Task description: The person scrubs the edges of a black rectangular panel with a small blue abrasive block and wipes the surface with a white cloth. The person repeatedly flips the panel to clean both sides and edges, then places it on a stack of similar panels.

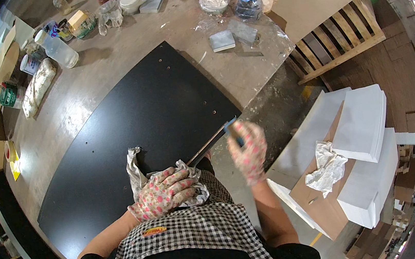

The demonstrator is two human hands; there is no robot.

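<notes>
A large black panel [148,111] with small drilled holes lies on the worktable in front of me. My left hand [166,192], in a floral-patterned glove, presses a crumpled whitish rag [134,169] at the panel's near edge, fingers curled over the cloth. My right hand [249,150], in a matching glove and slightly blurred, grips a small dark block with a blue edge [231,126]. That block is by the panel's right corner, at the end of its narrow side edge; the fingers hide much of it, and I cannot tell whether it touches the panel.
Jars, a plastic bottle [57,49] and a wrapped bundle [39,88] stand at the left of the worktable [179,29]. A blue-handled jug [248,4] and small grey blocks [222,40] sit farther back. White panels [359,121] with another rag [325,167] lie right, near a slatted pallet [336,36].
</notes>
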